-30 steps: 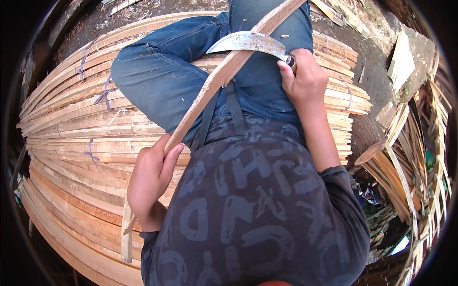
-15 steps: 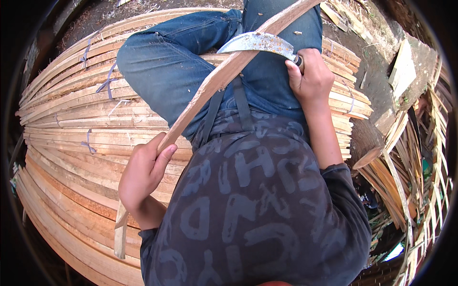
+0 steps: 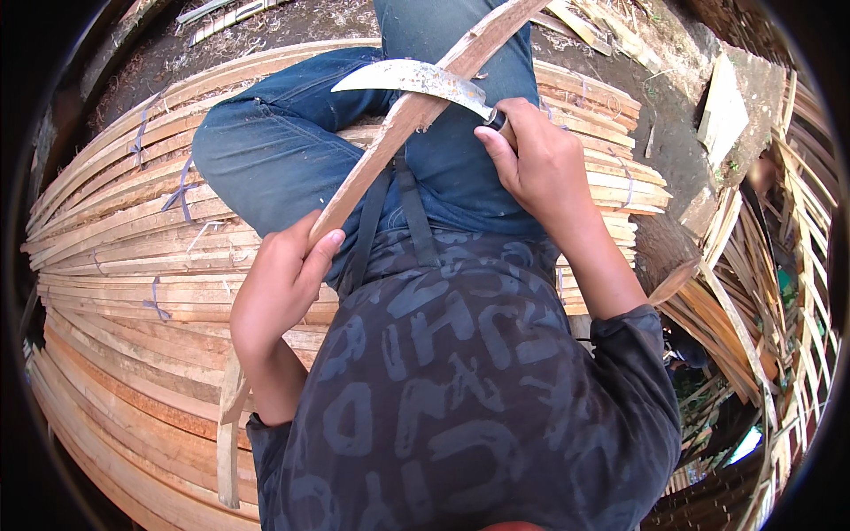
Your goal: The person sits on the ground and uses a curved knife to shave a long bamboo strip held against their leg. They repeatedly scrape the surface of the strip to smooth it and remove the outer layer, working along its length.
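Observation:
My left hand (image 3: 282, 279) is closed around the lower part of a long wooden strip (image 3: 379, 152), which slants up and to the right across my legs. The strip's near end passes behind my left forearm. In my right hand (image 3: 542, 168) is the dark-collared handle of a sickle (image 3: 416, 80). Its curved, rust-spotted blade points left and lies across the strip, seemingly against its upper face. Under the strip are my legs in blue jeans (image 3: 283, 150), the left knee bent outward.
Bundles of sawn wooden strips (image 3: 133, 292), tied with purple string (image 3: 181, 190), spread beneath and beside me. At the right stand a cut log (image 3: 664, 252), a pale wood offcut (image 3: 724, 115) and a heap of thin slats (image 3: 730, 292). Shavings litter the soil (image 3: 257, 49) ahead.
The whole view has shifted somewhat. Relative to my body, the sickle and right hand have come a little left and nearer along the strip. My left hand keeps its hold.

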Demonstrator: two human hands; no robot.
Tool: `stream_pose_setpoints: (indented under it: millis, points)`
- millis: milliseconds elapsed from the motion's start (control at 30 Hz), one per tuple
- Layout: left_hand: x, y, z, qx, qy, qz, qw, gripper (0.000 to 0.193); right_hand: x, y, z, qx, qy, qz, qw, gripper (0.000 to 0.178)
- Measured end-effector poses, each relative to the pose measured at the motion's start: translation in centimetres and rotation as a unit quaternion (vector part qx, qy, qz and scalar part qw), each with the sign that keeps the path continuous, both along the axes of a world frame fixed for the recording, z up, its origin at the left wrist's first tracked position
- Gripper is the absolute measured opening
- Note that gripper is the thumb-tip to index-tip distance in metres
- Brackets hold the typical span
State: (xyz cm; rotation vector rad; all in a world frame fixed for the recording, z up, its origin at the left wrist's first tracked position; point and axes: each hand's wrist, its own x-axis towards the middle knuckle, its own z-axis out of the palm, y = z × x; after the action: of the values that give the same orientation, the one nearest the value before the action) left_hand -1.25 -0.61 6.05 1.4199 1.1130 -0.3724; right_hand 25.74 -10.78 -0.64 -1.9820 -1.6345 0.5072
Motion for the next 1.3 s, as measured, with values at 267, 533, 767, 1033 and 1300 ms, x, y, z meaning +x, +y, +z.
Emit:
stream_pose_setpoints:
  millis: [267, 533, 767, 1033, 1300]
  points:
    - [0.1, -0.8, -0.1, 0.028, -0.004, 0.005, 1.0, 0.024, 3.8, 0.9, -0.4, -0.024, -0.141, 0.023, 0.989, 0.03]
    - [1.2, -0.7, -0.8, 0.018, -0.006, 0.029, 0.999, 0.023, 3.7, 1.0, -0.9, -0.021, -0.133, 0.007, 0.991, 0.032]
    - [2.0, -1.0, -0.4, 0.011, 0.0, 0.051, 0.999, 0.024, 8.1, 2.5, -3.0, 0.021, -0.238, 0.029, 0.971, 0.036]
    - [2.6, -0.7, -0.2, -0.026, 0.008, 0.084, 0.996, 0.024, 5.5, 1.8, -1.4, -0.03, -0.206, 0.014, 0.978, 0.034]
    - [2.3, -0.8, -0.9, 0.03, -0.021, 0.043, 0.998, 0.025, 3.7, 1.9, -0.3, -0.019, -0.166, 0.044, 0.985, 0.036]
